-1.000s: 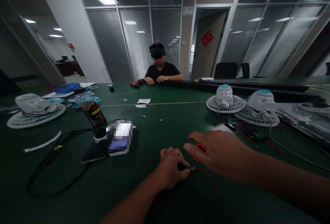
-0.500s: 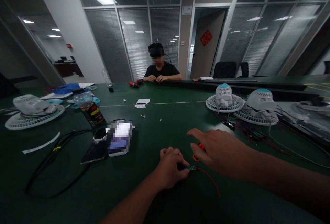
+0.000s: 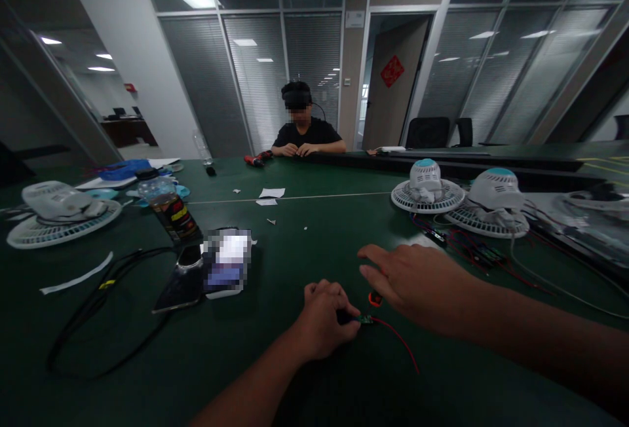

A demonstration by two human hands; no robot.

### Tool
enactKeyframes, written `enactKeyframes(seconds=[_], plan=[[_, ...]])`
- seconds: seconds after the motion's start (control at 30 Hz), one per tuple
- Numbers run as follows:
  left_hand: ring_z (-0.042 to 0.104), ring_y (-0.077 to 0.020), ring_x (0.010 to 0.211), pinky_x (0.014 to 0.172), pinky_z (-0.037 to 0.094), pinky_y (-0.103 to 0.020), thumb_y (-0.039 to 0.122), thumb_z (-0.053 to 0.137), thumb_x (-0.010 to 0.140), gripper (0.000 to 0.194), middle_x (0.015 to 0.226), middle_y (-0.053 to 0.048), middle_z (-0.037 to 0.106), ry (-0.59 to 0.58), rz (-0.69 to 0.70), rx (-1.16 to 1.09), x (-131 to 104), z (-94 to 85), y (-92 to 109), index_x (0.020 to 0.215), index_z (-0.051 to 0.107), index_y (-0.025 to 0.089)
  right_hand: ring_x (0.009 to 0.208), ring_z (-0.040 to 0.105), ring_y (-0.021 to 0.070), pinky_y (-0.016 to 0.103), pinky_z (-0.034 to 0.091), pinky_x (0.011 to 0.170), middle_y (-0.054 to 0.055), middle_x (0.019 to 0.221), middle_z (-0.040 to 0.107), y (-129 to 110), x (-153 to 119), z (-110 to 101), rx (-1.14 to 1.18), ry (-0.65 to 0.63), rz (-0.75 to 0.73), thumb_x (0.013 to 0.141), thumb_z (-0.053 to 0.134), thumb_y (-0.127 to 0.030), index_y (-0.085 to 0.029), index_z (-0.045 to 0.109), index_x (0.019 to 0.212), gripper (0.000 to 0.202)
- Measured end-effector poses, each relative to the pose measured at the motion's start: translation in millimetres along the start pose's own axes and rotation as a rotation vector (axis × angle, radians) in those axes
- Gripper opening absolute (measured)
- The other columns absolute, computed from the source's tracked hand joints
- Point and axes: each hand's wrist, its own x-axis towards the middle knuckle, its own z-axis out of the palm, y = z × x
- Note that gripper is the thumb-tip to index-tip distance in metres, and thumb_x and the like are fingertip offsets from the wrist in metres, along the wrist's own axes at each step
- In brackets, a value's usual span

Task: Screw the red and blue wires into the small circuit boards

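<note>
While a white fan lies on its grille at the far left of the green worktop, a pale strip curls on the nearer surface beside a looped black cable with a yellow tag. To the right, a dark-labelled bottle stands behind a phone, which lies next to a device with a blurred-out bright screen. At the far edge, a co-worker in a black T-shirt sits with both hands close together, a red-and-black tool lying just to the left. Scraps of white paper lie on the nearer side of the co-worker.

Near the middle, the left hand rests low, its grip pinching a small green circuit board between thumb and fingers. One end of the board pokes out to the right, and a red wire trails from it toward the near side. Farther right, the right hand reaches in, thumb and forefinger spread apart. An orange object shows just below the thumb; whether the hidden fingers hold it cannot be told.

Beyond that hand, two more white fans rest on their grilles, with wired boards on the nearer side of them.
</note>
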Motion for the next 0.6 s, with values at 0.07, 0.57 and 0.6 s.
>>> enactKeyframes(seconds=[0.07,0.57,0.6], plan=[[0.048,-0.0177,0.089,0.082,0.025,-0.035,0.03,0.065,0.068,0.011,0.085,0.003,0.058,0.003,-0.002,-0.009,0.0,0.6,-0.3,0.078,0.067,0.027,0.059,0.063,0.0215,0.027,0.027,0.043,0.008,0.071,0.066,0.3,0.2,0.6,0.007,-0.011,0.0,0.088,0.032,-0.028,-0.017,0.055,0.103,0.03],[0.048,-0.0181,0.089,0.082,0.025,-0.034,0.03,0.065,0.068,0.01,0.086,0.003,0.058,0.02,0.008,-0.006,-0.1,1.6,-2.5,0.077,0.067,0.026,0.06,0.062,0.0232,0.027,0.029,0.045,0.008,0.069,0.067,-3.7,-1.1,-0.9,0.108,0.023,0.071,0.087,0.033,-0.042,-0.019,0.054,0.11,0.038],[0.048,-0.0179,0.089,0.082,0.026,-0.034,0.03,0.064,0.069,0.01,0.086,0.003,0.058,0.014,0.005,-0.007,-0.3,1.2,-1.9,0.077,0.067,0.026,0.057,0.062,0.0227,0.027,0.027,0.044,0.008,0.066,0.066,-3.3,-0.8,-0.3,0.079,0.024,0.056,0.088,0.032,-0.041,-0.019,0.056,0.106,0.038]])
